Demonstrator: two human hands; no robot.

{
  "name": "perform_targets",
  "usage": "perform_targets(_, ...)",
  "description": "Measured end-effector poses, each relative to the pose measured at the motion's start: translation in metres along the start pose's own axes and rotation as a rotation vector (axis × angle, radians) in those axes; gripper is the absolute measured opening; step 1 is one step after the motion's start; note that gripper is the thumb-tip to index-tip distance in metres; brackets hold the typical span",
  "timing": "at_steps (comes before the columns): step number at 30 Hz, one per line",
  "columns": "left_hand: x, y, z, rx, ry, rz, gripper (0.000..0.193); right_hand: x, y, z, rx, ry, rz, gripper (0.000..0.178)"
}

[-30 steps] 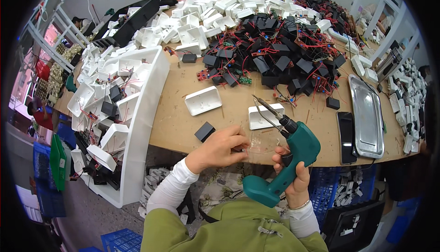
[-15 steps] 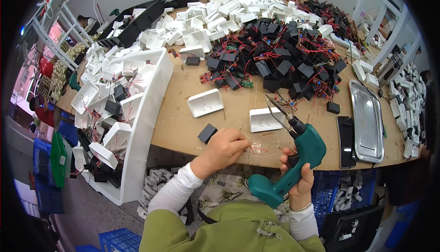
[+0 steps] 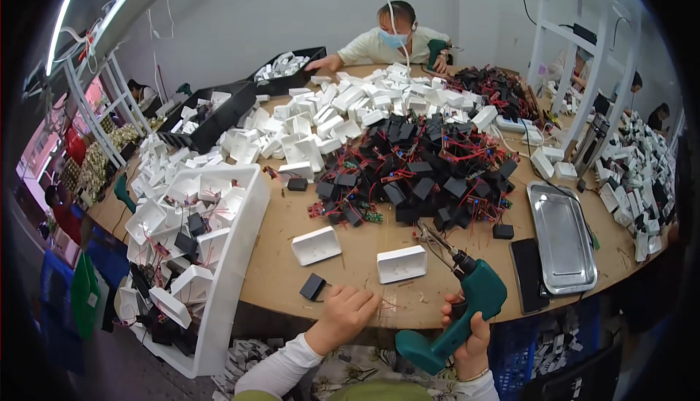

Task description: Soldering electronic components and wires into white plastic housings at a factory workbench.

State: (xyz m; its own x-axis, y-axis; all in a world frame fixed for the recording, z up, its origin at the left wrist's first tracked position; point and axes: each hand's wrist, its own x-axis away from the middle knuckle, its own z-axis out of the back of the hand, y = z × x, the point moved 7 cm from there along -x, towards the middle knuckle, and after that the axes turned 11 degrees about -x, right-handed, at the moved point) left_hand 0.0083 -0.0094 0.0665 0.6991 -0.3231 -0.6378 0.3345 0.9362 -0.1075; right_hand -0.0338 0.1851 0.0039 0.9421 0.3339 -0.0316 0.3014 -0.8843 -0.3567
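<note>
- Brown tabletop (image 3: 281, 226) was laid out ahead of the left hand (image 3: 343, 318) and right hand (image 3: 473, 348), two white shells (image 3: 402, 265) placed within apparent reach.
- Green soldering gun (image 3: 483, 292) was gripped by the curled right hand, aimed forward, presumably for safety.
- Red wires (image 3: 394, 305) were apparently pinched by the palm-down left hand; a black box (image 3: 313, 286) was positioned just ahead-left.

I can't see inside bare L hand (image 3: 343, 317); thin red wire (image 3: 392, 305) just R of it, too small to trace.

Brown worktable (image 3: 275, 281) across the frame, white cases (image 3: 354, 102) heaped upper center, wired black boxes (image 3: 421, 171) center, metal tray (image 3: 563, 239) right
</note>
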Motion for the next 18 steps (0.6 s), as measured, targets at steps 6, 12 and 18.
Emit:
perform_targets(6,0.005,-0.021,0.001,0.283,-0.057,0.324,0.016,-0.002,-0.003,0.011,0.011,0.020,0.030,0.063)
perform_targets(12,0.014,-0.027,-0.002,0.176,-0.080,0.279,0.018,-0.001,-0.004,0.008,0.047,-0.001,0.037,0.061)
perform_targets(18,0.023,-0.032,0.012,-0.095,0.097,0.320,0.018,0.007,-0.007,0.010,0.001,-0.036,0.039,0.061)
